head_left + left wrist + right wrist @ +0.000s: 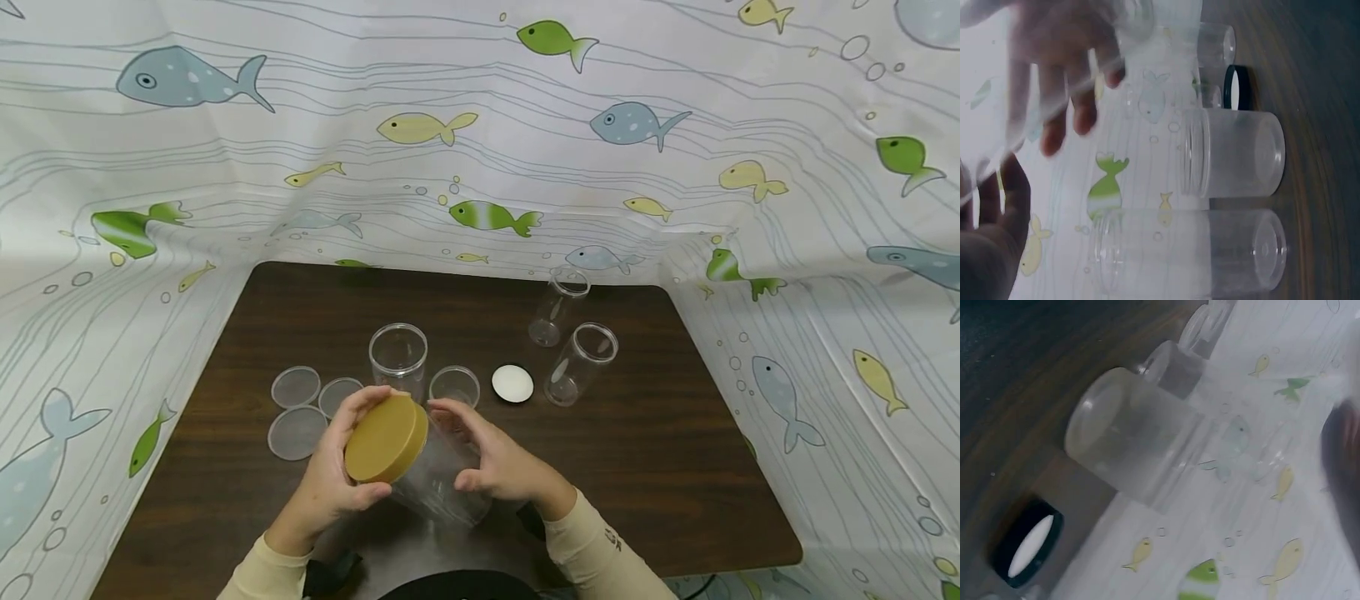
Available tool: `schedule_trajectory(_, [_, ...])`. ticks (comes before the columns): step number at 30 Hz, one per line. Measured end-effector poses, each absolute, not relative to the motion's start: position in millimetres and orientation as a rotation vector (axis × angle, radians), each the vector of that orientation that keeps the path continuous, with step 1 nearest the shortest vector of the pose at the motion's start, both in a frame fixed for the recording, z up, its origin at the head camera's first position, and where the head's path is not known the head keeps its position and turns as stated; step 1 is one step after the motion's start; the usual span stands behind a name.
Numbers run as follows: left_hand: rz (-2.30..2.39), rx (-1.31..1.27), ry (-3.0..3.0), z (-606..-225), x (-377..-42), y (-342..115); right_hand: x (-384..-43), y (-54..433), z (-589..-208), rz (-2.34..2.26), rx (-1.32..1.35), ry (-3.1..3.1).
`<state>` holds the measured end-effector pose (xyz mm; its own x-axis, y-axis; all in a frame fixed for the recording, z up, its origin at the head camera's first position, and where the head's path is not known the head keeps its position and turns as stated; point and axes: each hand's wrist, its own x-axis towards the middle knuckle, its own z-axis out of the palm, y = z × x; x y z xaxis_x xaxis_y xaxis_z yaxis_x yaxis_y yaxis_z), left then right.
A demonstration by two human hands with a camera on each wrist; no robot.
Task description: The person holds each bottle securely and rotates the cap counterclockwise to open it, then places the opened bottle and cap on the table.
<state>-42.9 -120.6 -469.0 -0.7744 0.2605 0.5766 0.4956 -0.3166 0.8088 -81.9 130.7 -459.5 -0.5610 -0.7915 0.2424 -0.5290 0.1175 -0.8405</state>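
Observation:
A large clear jar (444, 487) with a gold lid (381, 439) on its upper end is held tilted over the near edge of the table. My left hand (326, 471) grips the lid by its side, thumb at the near edge and fingers at the far edge. On the jar's other side, my right hand (506, 458) holds the clear wall just below the lid, fingers along the far side and thumb on the near side. In the left wrist view, the right hand's fingers (1054, 112) show through the clear plastic.
Beyond the hands stand a clear jar (397, 350) and a shorter one (454, 385). Two slim clear jars (561, 304) (581, 364) stand right. Between them lies a black lid with white lining (513, 384). Several clear discs (296, 433) lie left. A fish-patterned sheet (420, 67) surrounds the table.

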Motion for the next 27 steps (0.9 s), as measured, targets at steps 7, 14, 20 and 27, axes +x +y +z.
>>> schedule_trajectory(7, [-2.227,-1.262,-1.641,-472.5,-47.9,-116.5,-92.6,129.0,-470.9,-1.459,-1.384,1.604])
schedule_trajectory(14, [-2.22,-1.095,-1.76,-471.8,-41.8,-122.0,-82.3,126.1,-469.4,-1.5,-1.34,1.857])
schedule_trajectory(20, [-2.199,-0.767,-1.947,-468.2,-35.7,-121.3,-65.8,119.2,-462.8,-1.273,-1.299,2.548])
schedule_trajectory(27, [-2.105,-0.526,-2.051,-462.3,-32.7,-112.4,-59.1,109.8,-470.1,-1.111,-1.35,3.001])
